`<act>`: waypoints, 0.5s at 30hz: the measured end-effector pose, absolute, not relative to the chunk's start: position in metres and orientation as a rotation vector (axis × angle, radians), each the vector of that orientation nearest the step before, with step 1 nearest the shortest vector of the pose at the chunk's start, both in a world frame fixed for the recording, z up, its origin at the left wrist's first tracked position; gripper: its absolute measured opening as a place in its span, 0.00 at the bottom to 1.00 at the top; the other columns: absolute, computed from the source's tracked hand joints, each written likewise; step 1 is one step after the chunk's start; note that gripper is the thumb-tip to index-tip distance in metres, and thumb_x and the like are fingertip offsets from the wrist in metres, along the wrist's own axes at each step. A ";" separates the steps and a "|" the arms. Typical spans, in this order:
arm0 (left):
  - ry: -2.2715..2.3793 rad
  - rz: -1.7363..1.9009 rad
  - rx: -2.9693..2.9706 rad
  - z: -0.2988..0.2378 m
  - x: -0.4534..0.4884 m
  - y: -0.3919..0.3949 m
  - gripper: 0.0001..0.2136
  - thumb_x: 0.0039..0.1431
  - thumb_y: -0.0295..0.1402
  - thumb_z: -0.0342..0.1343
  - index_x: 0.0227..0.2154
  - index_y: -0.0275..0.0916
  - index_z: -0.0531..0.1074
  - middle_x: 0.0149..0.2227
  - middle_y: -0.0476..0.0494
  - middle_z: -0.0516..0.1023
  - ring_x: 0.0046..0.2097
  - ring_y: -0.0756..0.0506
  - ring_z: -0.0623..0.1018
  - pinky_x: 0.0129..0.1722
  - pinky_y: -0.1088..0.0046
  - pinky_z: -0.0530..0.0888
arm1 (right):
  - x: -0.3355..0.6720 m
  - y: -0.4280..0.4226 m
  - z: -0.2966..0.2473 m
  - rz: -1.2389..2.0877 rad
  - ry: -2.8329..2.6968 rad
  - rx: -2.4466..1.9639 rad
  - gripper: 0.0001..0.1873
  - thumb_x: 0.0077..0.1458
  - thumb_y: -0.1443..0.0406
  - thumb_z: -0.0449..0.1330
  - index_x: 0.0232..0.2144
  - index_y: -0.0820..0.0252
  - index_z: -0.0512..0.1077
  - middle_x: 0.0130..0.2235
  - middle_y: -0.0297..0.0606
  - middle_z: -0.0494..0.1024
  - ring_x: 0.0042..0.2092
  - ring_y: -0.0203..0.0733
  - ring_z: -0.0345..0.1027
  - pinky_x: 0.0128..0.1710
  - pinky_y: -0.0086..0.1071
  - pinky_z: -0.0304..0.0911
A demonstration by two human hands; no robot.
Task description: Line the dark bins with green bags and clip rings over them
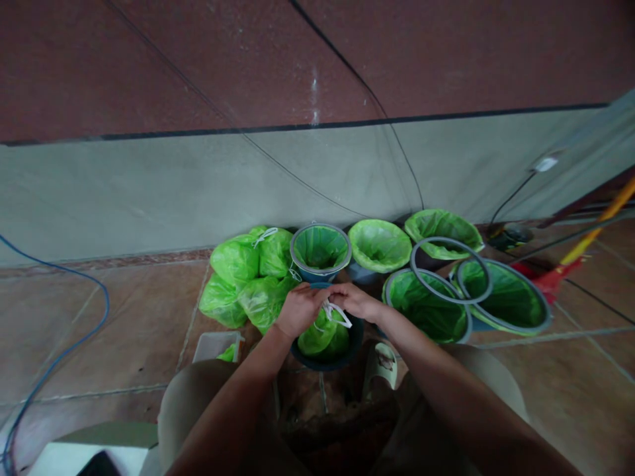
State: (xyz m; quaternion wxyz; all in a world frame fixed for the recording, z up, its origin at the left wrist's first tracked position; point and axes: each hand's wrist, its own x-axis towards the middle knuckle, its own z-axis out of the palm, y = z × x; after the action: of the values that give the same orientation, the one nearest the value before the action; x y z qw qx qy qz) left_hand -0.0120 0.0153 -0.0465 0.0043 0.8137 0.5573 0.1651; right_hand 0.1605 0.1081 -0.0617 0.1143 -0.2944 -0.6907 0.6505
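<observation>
A green garbage bag (pixel 325 340) sits inside a dark bin (pixel 356 347) between my knees. Its white drawstring (pixel 341 317) hangs in a loop below my fingers at the bag's gathered top. My left hand (pixel 301 307) is closed at the gathered neck on the left side. From the right, my right hand (pixel 353 301) pinches the drawstring close to the left fingertips. Just behind the left hand, several filled green bags (pixel 238 258) rest on the floor, some with tied white strings.
Lined bins stand along the wall, among them a round bin (pixel 320 228) and a wider bin (pixel 426 330). Loose grey rings (pixel 446 297) lie over the right-hand bins. A white plastic container (pixel 203 347) sits at left, and a blue cable (pixel 106 297) crosses the floor.
</observation>
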 end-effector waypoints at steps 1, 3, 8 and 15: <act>1.738 0.571 2.582 -0.049 -0.012 0.015 0.10 0.66 0.26 0.50 0.43 0.39 0.76 0.34 0.44 0.83 0.36 0.45 0.80 0.46 0.65 0.73 | 0.161 0.107 -0.059 1.968 -1.979 -0.852 0.07 0.49 0.65 0.60 0.29 0.62 0.77 0.23 0.30 0.68 0.27 0.32 0.55 0.28 0.26 0.53; 1.736 0.717 2.631 -0.054 -0.013 0.014 0.10 0.66 0.26 0.51 0.44 0.39 0.77 0.39 0.43 0.84 0.38 0.44 0.81 0.49 0.62 0.73 | 0.161 0.106 -0.055 2.075 -1.903 -0.828 0.08 0.48 0.63 0.61 0.29 0.62 0.77 0.23 0.28 0.66 0.26 0.30 0.53 0.28 0.26 0.50; 1.776 1.025 2.648 -0.056 -0.014 0.013 0.11 0.67 0.28 0.51 0.42 0.40 0.78 0.42 0.43 0.84 0.41 0.44 0.81 0.49 0.62 0.74 | 0.161 0.104 -0.050 2.100 -1.805 -0.909 0.11 0.48 0.59 0.63 0.29 0.63 0.76 0.26 0.31 0.72 0.28 0.31 0.58 0.30 0.27 0.54; 1.831 0.974 2.483 -0.064 -0.011 0.013 0.11 0.66 0.29 0.52 0.41 0.40 0.80 0.39 0.41 0.84 0.38 0.44 0.80 0.40 0.67 0.75 | 0.154 0.105 -0.050 1.335 -2.069 -1.137 0.07 0.53 0.68 0.56 0.26 0.60 0.74 0.28 0.34 0.74 0.33 0.36 0.64 0.38 0.31 0.59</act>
State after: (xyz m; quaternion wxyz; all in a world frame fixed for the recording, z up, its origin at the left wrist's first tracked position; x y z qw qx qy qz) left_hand -0.0108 0.0127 -0.0641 -0.0468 0.7666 0.5654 0.3006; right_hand 0.1544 0.1053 -0.0501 0.2131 -0.4097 -0.7453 0.4809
